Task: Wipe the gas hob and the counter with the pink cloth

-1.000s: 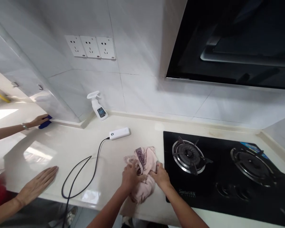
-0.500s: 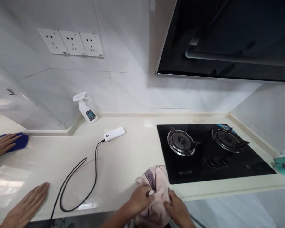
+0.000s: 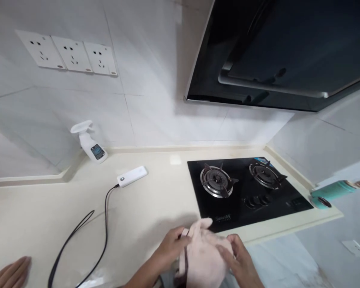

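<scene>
Both my hands hold a bunched pale pink cloth at the front edge of the cream countertop. My left hand grips its left side with closed fingers. On the cloth's right side, my right hand has its fingers curled round it. The cloth is lifted just in front of the black gas hob, near the hob's front left corner.
A white power bank with a black cable lies on the counter. A white spray bottle stands by the wall. Another person's hand rests flat at the lower left. A teal bottle lies at the right end. A range hood hangs overhead.
My hands have drawn the cloth back to the counter's front edge and lifted it. The view has swung right, so the other person's blue cloth has left the frame.
</scene>
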The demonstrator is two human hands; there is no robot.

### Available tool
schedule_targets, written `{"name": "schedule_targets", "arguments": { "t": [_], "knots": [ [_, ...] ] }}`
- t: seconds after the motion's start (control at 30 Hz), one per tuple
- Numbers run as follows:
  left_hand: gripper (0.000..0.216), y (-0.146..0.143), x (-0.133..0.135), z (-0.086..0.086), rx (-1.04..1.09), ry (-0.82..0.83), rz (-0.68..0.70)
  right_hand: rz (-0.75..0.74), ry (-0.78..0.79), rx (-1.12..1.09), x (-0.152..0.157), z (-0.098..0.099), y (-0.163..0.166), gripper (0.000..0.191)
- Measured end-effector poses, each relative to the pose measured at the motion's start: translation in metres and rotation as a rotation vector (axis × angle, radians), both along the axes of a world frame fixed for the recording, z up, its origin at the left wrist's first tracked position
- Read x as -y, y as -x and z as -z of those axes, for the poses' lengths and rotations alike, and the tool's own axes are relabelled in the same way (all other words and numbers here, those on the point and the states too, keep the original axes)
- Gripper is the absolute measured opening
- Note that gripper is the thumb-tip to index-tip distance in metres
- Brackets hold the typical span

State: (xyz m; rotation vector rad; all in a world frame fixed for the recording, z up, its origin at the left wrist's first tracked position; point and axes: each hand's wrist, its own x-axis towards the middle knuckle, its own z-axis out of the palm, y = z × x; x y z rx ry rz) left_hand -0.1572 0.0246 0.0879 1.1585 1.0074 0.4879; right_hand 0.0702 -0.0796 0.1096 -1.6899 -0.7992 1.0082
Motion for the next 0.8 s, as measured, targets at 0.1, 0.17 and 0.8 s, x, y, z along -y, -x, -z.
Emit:
{"name": "schedule_targets", "arguments": {
  "t": [0.1, 0.17, 0.8],
  "knots": [
    [0.034, -0.001, -0.003, 0.019, -0.042, -0.028, 0.029, 0.050, 0.042, -0.044, -0.020, 0.011, 0.000, 0.055],
    [0.037, -0.003, -0.013, 0.034, -0.066, -0.045, -0.040, 0.082, 0.026, -0.032, -0.039, 0.022, -0.006, 0.063],
    [0.037, 0.056, -0.040, 0.149, -0.911, -1.021, -0.450, -0.614, 0.029, 0.974, -0.171, 0.126, 0.072, 0.066]
  ]
}}
